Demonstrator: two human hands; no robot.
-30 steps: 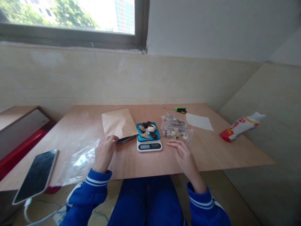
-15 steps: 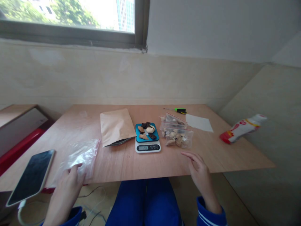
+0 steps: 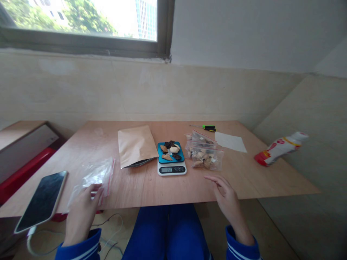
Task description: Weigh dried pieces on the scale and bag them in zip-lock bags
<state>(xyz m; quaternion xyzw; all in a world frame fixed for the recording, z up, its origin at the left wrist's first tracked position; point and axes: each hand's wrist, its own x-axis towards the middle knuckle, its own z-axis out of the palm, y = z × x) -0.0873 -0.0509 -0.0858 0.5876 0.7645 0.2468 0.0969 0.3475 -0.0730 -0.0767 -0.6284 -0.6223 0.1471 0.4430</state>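
Note:
My left hand [image 3: 83,207] is over the near part of a flat clear zip-lock bag [image 3: 94,171]; its fingers are curled together on the plastic, pinching it. At the table's front edge my right hand [image 3: 225,193] holds nothing, its fingers stretched out and pointing left. A small kitchen scale [image 3: 172,169] with a blue top stands at the centre, bearing several dried brown, black and pale pieces [image 3: 175,148]. Filled zip-lock bags [image 3: 207,159] of dried pieces lie right of the scale, just beyond my right hand. A brown paper pouch [image 3: 137,144] lies left of the scale, its dark mouth facing me.
A phone [image 3: 42,200] with a white charging cable lies at the left edge of the wooden table [image 3: 130,195]. Behind the filled bags are a green-and-black screwdriver [image 3: 208,128] and a white paper sheet [image 3: 230,142]. A red-and-white bottle [image 3: 280,148] stands at the right.
My left hand has moved forward and right over the clear bag, and its fingers have closed on it. My right hand has shifted slightly left. The view has shifted a little.

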